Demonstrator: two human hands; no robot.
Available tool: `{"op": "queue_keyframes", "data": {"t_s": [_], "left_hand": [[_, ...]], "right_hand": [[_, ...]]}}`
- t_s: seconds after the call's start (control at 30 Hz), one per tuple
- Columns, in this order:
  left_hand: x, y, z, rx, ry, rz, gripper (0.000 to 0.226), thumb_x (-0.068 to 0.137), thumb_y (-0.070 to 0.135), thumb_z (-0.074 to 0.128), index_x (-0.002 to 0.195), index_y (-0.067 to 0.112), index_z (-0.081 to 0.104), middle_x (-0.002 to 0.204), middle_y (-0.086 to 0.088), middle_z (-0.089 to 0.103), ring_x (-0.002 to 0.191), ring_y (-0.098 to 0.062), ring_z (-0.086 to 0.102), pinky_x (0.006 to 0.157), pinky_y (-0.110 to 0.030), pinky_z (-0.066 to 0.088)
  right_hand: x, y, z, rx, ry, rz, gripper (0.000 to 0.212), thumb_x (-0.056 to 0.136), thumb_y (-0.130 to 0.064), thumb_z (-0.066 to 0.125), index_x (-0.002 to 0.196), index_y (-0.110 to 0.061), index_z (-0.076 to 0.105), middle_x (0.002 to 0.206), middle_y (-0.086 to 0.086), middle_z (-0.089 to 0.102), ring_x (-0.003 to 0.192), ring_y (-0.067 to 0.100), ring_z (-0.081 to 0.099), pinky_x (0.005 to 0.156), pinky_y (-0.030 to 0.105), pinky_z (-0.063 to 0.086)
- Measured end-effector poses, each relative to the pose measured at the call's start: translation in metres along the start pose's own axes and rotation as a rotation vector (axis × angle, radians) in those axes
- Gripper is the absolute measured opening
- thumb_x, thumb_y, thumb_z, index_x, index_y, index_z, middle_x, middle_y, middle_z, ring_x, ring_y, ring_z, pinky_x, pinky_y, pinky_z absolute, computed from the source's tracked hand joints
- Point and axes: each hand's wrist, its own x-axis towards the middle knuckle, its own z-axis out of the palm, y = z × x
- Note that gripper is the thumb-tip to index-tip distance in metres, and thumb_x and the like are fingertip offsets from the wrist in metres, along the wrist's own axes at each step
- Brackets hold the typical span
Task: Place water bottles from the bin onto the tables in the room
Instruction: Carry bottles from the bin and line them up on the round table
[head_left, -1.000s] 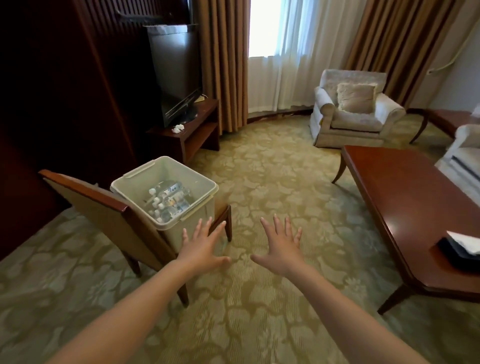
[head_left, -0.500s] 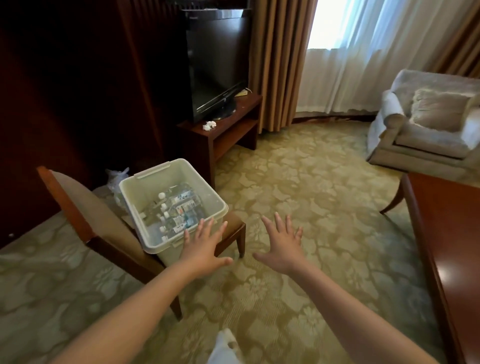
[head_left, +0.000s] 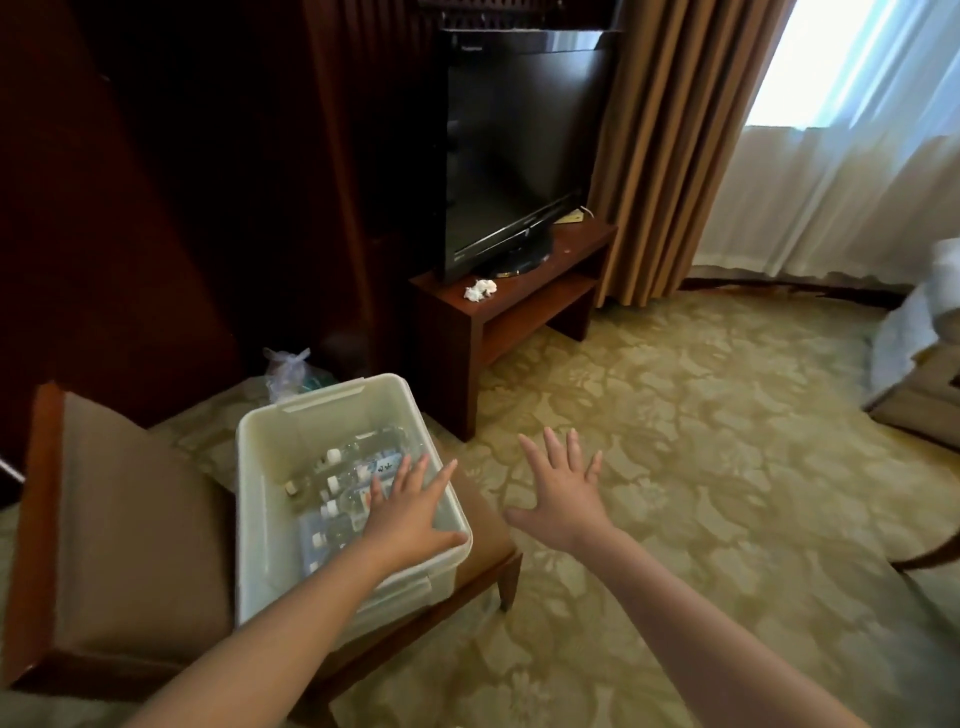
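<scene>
A translucent white bin (head_left: 270, 447) stands on the seat of a brown chair (head_left: 130, 519) at the lower left. Inside it lie several clear water bottles (head_left: 343, 467) with white caps. My left hand (head_left: 410, 512) reaches over the bin's right side with its fingers spread and straight, above the bottles and holding nothing. To the right of the bin, my right hand (head_left: 563, 488) hovers over the carpet, also spread wide and empty.
A dark wooden TV stand (head_left: 519, 306) with a black television (head_left: 514, 150) stands behind the bin, a crumpled tissue (head_left: 480, 289) on its top. A plastic bag (head_left: 288, 369) lies on the floor by the chair. An armchair's edge (head_left: 914, 358) shows at right; patterned carpet between.
The view has swung left and closer to the bin. My left hand has moved from the bin's near edge to over the bottles. The coffee table has left the view.
</scene>
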Motion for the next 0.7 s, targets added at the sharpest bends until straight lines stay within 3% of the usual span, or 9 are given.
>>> {"op": "queue_keyframes", "data": {"t_s": [0.27,0.7], "left_hand": [[0.059,0.0,-0.012,-0.027,-0.008,-0.158,0.098,0.085,0.066,0.057,0.155,0.041,-0.008,0.164,0.0,-0.018,0.149,-0.024,-0.022,0.118,-0.057,-0.012],[0.108,0.037,-0.014,-0.255,0.104,-0.708,0.096,0.086,0.065,0.056,0.155,0.041,-0.006,0.164,0.001,-0.019,0.15,-0.025,-0.021,0.117,-0.058,-0.007]], "right_hand": [[0.096,0.014,-0.005,0.01,-0.071,-0.156,0.096,0.086,-0.056,0.061,0.158,-0.034,0.002,0.167,0.004,-0.01,0.15,0.032,-0.025,0.117,0.062,-0.016],[0.23,0.023,-0.034,-0.038,-0.316,-0.676,0.094,0.086,-0.052,0.062,0.159,-0.034,0.005,0.168,0.003,-0.006,0.152,0.03,-0.019,0.119,0.058,-0.014]]}}
